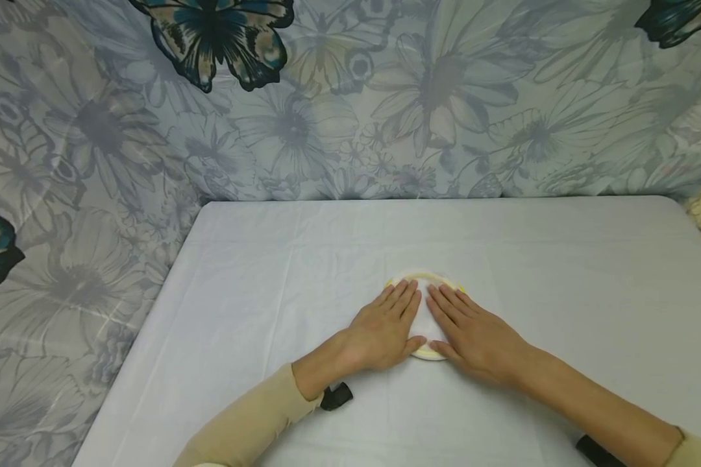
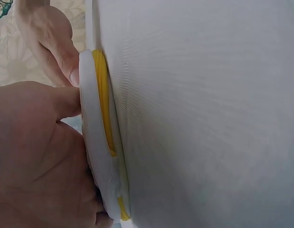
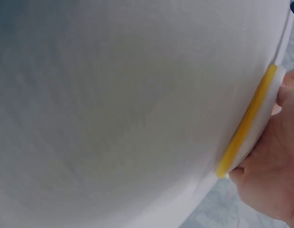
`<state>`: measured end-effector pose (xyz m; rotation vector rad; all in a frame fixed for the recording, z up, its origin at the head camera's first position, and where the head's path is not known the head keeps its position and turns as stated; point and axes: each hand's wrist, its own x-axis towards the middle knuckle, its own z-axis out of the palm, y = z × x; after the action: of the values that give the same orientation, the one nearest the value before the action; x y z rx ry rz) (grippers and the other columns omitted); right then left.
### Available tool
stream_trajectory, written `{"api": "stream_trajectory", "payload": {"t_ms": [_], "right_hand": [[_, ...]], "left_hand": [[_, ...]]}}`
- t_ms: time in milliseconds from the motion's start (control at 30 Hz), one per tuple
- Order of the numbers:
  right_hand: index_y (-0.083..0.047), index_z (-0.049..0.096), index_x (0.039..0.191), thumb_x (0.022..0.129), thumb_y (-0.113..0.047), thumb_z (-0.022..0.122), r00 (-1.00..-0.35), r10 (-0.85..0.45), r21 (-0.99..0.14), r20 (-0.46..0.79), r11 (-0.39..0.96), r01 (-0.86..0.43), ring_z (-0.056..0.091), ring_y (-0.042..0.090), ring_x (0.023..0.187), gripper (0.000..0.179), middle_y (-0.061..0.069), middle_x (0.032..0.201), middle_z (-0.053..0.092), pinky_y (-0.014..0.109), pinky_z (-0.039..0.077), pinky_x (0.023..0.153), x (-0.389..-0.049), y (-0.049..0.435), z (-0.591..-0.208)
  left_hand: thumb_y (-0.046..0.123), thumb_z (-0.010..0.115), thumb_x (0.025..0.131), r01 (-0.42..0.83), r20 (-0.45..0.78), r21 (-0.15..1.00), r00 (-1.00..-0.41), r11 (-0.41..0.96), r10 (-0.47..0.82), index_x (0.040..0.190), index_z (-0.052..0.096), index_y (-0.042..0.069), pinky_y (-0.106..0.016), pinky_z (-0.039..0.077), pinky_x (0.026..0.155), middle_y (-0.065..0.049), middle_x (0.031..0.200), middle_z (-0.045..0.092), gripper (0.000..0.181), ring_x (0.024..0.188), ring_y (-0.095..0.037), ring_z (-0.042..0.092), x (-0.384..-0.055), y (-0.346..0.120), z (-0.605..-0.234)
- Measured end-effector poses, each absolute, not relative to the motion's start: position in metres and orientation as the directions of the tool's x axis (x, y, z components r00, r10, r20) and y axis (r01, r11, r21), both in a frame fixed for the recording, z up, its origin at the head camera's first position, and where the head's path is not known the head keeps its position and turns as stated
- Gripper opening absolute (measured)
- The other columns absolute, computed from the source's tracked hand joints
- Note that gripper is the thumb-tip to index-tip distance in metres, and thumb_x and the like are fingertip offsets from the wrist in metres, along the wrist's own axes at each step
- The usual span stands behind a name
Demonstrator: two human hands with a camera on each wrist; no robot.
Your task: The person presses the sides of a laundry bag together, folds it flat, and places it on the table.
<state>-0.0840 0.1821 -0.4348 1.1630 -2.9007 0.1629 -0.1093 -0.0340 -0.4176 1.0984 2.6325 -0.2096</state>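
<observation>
A round, flat white fabric piece (image 1: pixel 429 327) with a pale yellowish rim lies on the table; its exact kind is unclear. My left hand (image 1: pixel 385 327) rests flat over its left half, fingers straight and pointing away. On the right half lies my right hand (image 1: pixel 473 334), also flat, with the two thumbs near each other at the near rim. From the left wrist, a thick white edge shows above a yellow band (image 2: pixel 105 99) under my palm. The right wrist view has the same yellow band (image 3: pixel 249 118) beneath the right hand. Both hands cover much of the piece.
A white cloth (image 1: pixel 239 292) with faint creases covers the table. Behind and to the left hangs a floral curtain (image 1: pixel 292 130) with butterfly prints. Dark objects sit by the left wrist (image 1: pixel 337 397) and under the right forearm (image 1: pixel 602 415).
</observation>
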Motion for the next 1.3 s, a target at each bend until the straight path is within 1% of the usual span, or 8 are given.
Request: {"api": "stream_trajectory", "payload": {"t_ms": [200, 367, 467, 600, 700, 867, 1100, 1300], "right_hand": [[0.007, 0.035, 0.150, 0.105, -0.045, 0.042, -0.723, -0.689, -0.063, 0.056, 0.720, -0.691, 0.025, 0.039, 0.146, 0.069, 0.022, 0.159, 0.027, 0.049, 0.026, 0.118, -0.082, 0.182, -0.436], [0.003, 0.038, 0.150, 0.104, -0.051, 0.041, -0.688, -0.716, -0.057, 0.113, 0.687, -0.724, 0.030, 0.039, 0.144, 0.071, 0.021, 0.158, 0.031, 0.045, 0.018, 0.121, -0.073, 0.184, -0.437], [-0.002, 0.041, 0.150, 0.103, -0.055, 0.041, -0.662, -0.736, -0.043, 0.143, 0.663, -0.747, 0.030, 0.038, 0.144, 0.071, 0.021, 0.157, 0.033, 0.042, 0.011, 0.123, -0.068, 0.187, -0.440], [-0.008, 0.046, 0.149, 0.102, -0.056, 0.042, -0.635, -0.752, -0.032, 0.175, 0.641, -0.767, 0.031, 0.038, 0.144, 0.067, 0.021, 0.157, 0.033, 0.042, 0.007, 0.123, -0.065, 0.190, -0.441], [-0.011, 0.049, 0.148, 0.101, -0.056, 0.045, -0.617, -0.762, -0.036, 0.198, 0.623, -0.781, 0.033, 0.038, 0.143, 0.065, 0.022, 0.156, 0.034, 0.041, 0.007, 0.123, -0.063, 0.192, -0.441], [-0.016, 0.045, 0.151, 0.100, -0.055, 0.048, -0.627, -0.757, -0.067, 0.183, 0.626, -0.777, 0.031, 0.037, 0.144, 0.064, 0.020, 0.158, 0.032, 0.041, 0.005, 0.123, -0.063, 0.194, -0.441], [-0.017, 0.041, 0.153, 0.098, -0.057, 0.051, -0.641, -0.753, -0.083, 0.144, 0.637, -0.767, 0.030, 0.038, 0.145, 0.069, 0.017, 0.161, 0.027, 0.043, 0.006, 0.122, -0.066, 0.194, -0.439], [-0.017, 0.041, 0.153, 0.095, -0.062, 0.052, -0.652, -0.747, -0.095, 0.131, 0.645, -0.758, 0.030, 0.039, 0.145, 0.074, 0.018, 0.160, 0.027, 0.039, 0.000, 0.123, -0.063, 0.194, -0.439]], "left_hand": [[0.056, 0.021, 0.105, 0.711, -0.334, -0.041, -0.672, 0.702, 0.661, 0.159, 0.003, 0.004, -0.038, 0.001, 0.122, -0.011, 0.165, -0.005, 0.077, 0.151, -0.024, -0.007, -0.111, -0.032, -0.420], [0.057, 0.021, 0.105, 0.705, -0.345, -0.064, -0.680, 0.706, 0.647, 0.159, 0.002, 0.006, -0.037, -0.001, 0.122, -0.009, 0.166, -0.006, 0.077, 0.151, -0.022, -0.009, -0.110, -0.030, -0.423], [0.057, 0.020, 0.105, 0.706, -0.354, -0.078, -0.679, 0.704, 0.642, 0.159, 0.002, 0.006, -0.037, -0.003, 0.122, -0.009, 0.166, -0.007, 0.077, 0.151, -0.022, -0.010, -0.111, -0.030, -0.425], [0.058, 0.020, 0.104, 0.709, -0.351, -0.089, -0.680, 0.700, 0.644, 0.159, 0.003, 0.006, -0.037, -0.003, 0.122, -0.009, 0.166, -0.008, 0.077, 0.151, -0.021, -0.010, -0.112, -0.031, -0.425], [0.058, 0.020, 0.104, 0.710, -0.344, -0.090, -0.680, 0.698, 0.647, 0.160, 0.004, 0.007, -0.036, -0.002, 0.122, -0.009, 0.166, -0.006, 0.078, 0.151, -0.021, -0.009, -0.112, -0.031, -0.425], [0.059, 0.019, 0.104, 0.710, -0.354, -0.093, -0.679, 0.698, 0.643, 0.160, 0.003, 0.007, -0.036, -0.003, 0.122, -0.008, 0.166, -0.007, 0.078, 0.151, -0.021, -0.010, -0.113, -0.031, -0.425], [0.061, 0.020, 0.103, 0.710, -0.365, -0.069, -0.671, 0.700, 0.645, 0.160, 0.000, 0.007, -0.036, -0.004, 0.122, -0.008, 0.166, -0.009, 0.080, 0.151, -0.021, -0.012, -0.116, -0.032, -0.422], [0.060, 0.021, 0.103, 0.726, -0.346, -0.043, -0.656, 0.687, 0.671, 0.159, 0.001, 0.006, -0.037, -0.002, 0.122, -0.010, 0.166, -0.008, 0.080, 0.151, -0.022, -0.010, -0.114, -0.033, -0.423]]}}
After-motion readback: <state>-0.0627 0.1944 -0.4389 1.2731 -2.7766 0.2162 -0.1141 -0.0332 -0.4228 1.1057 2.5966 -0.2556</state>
